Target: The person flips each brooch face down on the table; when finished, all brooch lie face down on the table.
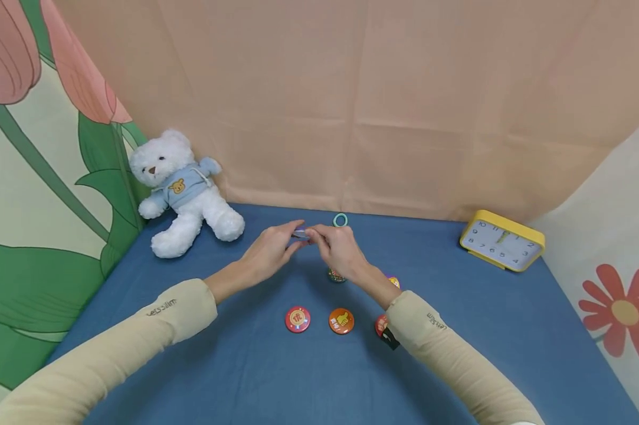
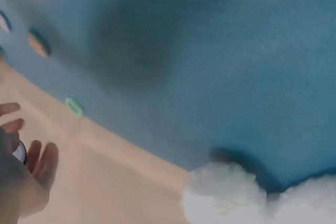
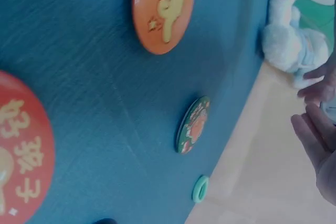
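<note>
Above the blue cloth, my two hands meet around a small round badge (image 1: 300,234), seen nearly edge-on with a pale, silvery side showing. The left hand (image 1: 268,251) pinches its left side between thumb and fingers. On the opposite edge, the thumb and fingers of the right hand (image 1: 343,251) grip it. Only a sliver of the badge shows in each wrist view, at the frame's edge. Below the hands lie a red badge (image 1: 298,319) and an orange badge with a yellow thumb (image 1: 341,321). A green patterned badge (image 3: 193,125) sits under the right wrist.
Partly behind the right arm are another red badge (image 1: 381,324), a black piece (image 1: 390,339) and a purple-yellow badge (image 1: 394,282). A mint ring (image 1: 340,220) lies near the back wall. A white teddy bear (image 1: 186,189) sits back left; a yellow clock (image 1: 502,240) stands back right.
</note>
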The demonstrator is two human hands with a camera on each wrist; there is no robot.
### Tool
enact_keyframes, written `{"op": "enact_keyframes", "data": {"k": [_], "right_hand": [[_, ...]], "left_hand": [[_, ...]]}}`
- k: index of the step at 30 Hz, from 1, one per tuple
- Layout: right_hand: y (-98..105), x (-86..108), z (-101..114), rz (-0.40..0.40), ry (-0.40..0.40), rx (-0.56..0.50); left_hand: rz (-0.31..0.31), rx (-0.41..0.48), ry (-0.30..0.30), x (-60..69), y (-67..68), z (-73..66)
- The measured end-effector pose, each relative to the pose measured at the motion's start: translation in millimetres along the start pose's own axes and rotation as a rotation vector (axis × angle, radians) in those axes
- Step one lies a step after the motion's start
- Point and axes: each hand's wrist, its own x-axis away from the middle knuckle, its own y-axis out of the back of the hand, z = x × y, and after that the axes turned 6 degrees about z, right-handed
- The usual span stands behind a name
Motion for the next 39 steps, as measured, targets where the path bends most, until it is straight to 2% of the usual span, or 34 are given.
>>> {"op": "enact_keyframes", "data": {"k": [3,9,16,21,25,32,34,39], "right_hand": [[1.3,-3.0,3.2,0.003,-0.084,-0.092],[4.4,-3.5,2.4,0.014,-0.227,-0.251],[3.7,-2.1,4.1,0.030,-0.274,-0.264],[2.9,-1.7,3.6,0.042,-0.288,-0.275],[1.9,0.9,1.5,0.029,-0.272,-0.273],[2.0,7.1,-4.8,-0.005,-0.177,-0.200],[3.3,8.3,-7.7,0.030,-0.145,-0.169],[6.0,10.4,-15.6,0.180,-0.045,-0.035]], "left_hand": [[-0.048,-0.017,-0.017,-1.0,0.4,-2.3],[-0.064,0.009,-0.072,-3.2,2.0,-3.6],[-0.094,-0.019,-0.118,-0.6,0.6,-2.2],[-0.081,-0.040,-0.136,1.8,0.6,-2.5],[-0.058,-0.046,-0.131,1.4,-0.6,-2.0],[-0.001,-0.056,-0.104,-5.6,-3.7,-1.5],[0.030,-0.058,-0.086,-7.3,-3.2,-1.8],[0.100,-0.053,-0.028,-7.9,-0.9,-1.1]]}}
